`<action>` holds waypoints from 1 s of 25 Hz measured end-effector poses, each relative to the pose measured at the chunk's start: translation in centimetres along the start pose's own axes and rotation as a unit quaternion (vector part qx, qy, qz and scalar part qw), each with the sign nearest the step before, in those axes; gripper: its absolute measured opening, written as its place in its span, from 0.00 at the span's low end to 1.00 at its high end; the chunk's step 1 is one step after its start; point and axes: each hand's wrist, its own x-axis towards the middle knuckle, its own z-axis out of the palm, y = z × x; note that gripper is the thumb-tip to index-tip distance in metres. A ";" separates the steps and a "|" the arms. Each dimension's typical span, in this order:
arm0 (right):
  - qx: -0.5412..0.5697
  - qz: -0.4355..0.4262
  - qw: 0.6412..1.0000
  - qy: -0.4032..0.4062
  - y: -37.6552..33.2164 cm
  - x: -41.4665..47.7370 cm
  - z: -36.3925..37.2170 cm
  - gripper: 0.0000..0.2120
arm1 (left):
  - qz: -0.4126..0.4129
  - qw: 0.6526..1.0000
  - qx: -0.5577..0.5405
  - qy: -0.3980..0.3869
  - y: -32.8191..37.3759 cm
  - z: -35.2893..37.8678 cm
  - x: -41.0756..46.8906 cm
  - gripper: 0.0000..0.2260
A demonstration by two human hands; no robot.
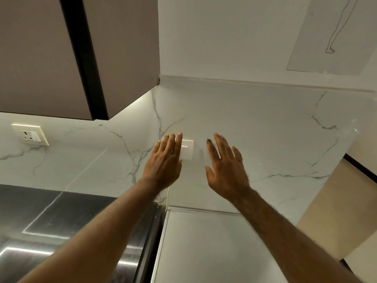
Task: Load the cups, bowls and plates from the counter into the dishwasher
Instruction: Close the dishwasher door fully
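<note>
- Where the cups, bowls and plates lie cannot be told from this view.
- The left hand (163, 163) is held out flat, fingers (179, 142) straight, nothing gripped, in front of a wall switch (188, 153).
- The right hand (226, 169) is spread flat just beside it, nothing held.
- A marble wall (265, 129) is seen behind, a socket (30, 135) at far left, a cupboard (40, 58) above.

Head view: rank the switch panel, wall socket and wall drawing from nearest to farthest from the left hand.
1. Switch panel, beside the fingertips of the left hand.
2. Wall socket, far off to the left.
3. Wall drawing, top right.
</note>
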 end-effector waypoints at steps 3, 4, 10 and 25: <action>-0.010 -0.002 1.000 0.006 -0.8 -0.1 -2.1 0.38 | -0.012 1.000 -0.008 0.014 0.2 -2.6 0.0 0.38; -0.014 -0.002 1.000 0.007 -1.1 0.0 -2.9 0.37 | -0.019 1.000 -0.009 0.021 0.3 -3.5 0.0 0.38; -0.026 0.014 0.999 0.025 -2.5 -0.5 -7.3 0.37 | -0.059 0.997 -0.003 0.054 1.2 -8.4 -0.7 0.40; -0.066 0.020 0.995 0.070 -5.9 -4.5 -13.1 0.38 | -0.033 0.997 0.009 0.062 1.1 -15.5 -4.0 0.40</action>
